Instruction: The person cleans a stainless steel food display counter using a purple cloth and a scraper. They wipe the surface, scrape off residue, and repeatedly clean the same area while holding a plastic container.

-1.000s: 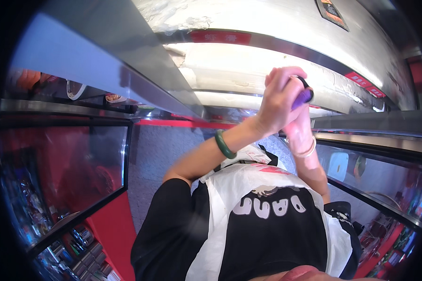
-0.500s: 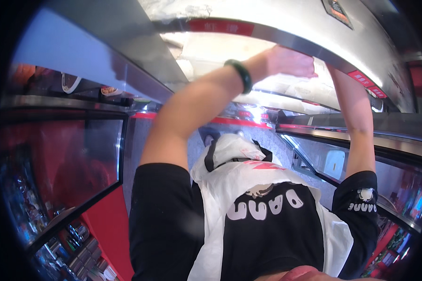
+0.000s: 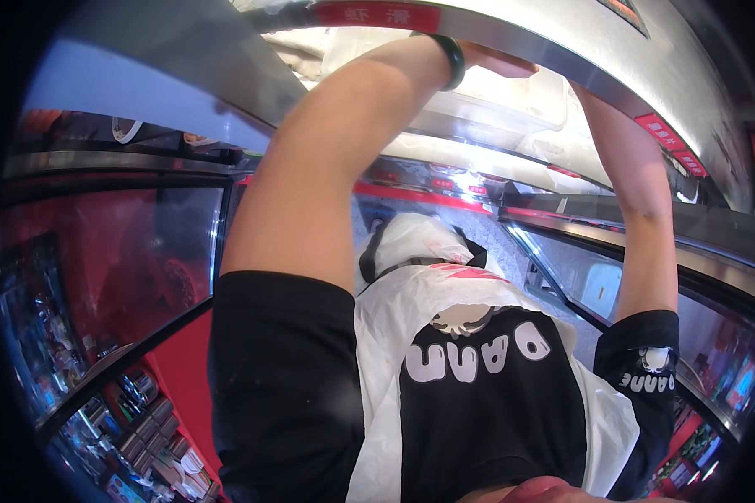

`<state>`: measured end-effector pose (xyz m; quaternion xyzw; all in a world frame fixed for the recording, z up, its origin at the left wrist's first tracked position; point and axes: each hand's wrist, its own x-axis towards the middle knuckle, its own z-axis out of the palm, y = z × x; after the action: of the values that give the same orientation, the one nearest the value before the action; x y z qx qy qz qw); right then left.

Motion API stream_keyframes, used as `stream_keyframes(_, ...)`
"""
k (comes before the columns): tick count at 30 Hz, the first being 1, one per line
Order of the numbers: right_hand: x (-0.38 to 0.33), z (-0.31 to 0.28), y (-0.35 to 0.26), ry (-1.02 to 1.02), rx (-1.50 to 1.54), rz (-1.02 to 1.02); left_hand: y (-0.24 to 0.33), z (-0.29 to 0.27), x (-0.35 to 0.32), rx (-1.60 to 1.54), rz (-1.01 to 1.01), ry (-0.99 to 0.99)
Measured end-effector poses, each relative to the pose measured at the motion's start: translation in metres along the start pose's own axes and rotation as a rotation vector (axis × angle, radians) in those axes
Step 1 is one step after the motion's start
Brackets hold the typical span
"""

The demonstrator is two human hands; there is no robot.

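Both my arms reach up past a curved metal shelf edge (image 3: 554, 52) with red labels on it, into a brightly lit space. My left hand (image 3: 502, 62), below a dark green bangle (image 3: 451, 63) on the wrist, shows only in part; the metal edge covers much of it. Its fingers are too hidden to read. Beneath and beside it is a translucent white plastic container (image 3: 495, 107). The metal edge hides my right hand entirely, and only the right forearm (image 3: 625, 151) shows. What either hand holds cannot be seen.
More pale containers or wrapped items (image 3: 310, 52) lie in the lit space. A grey metal panel (image 3: 218, 54) borders it at the left. Dark-framed glass doors (image 3: 117, 277) stand at left and right. A white apron (image 3: 486, 293) covers my front.
My left arm has reached farther up, so its hand has gone partly behind the metal edge. The translucent container shows more plainly now. My right forearm has barely shifted.
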<state>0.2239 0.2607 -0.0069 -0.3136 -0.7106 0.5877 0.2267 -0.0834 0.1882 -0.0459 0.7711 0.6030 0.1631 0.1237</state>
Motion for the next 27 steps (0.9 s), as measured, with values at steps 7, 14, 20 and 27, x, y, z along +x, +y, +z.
stream_keyframes(7,-0.003,0.003,0.000,0.015,-0.007,-0.007,-0.006,-0.005,-0.002,0.005,0.017,0.006)
stream_keyframes(14,-0.004,0.011,0.000,0.006,-0.008,-0.020,-0.007,-0.008,-0.005,0.004,0.019,0.000)
stream_keyframes(20,-0.002,0.019,0.005,-0.010,0.001,-0.022,-0.004,-0.009,-0.006,0.009,0.023,-0.007)
stream_keyframes(27,-0.003,0.028,0.006,-0.022,0.009,-0.015,-0.009,-0.012,-0.011,0.010,0.010,-0.016)
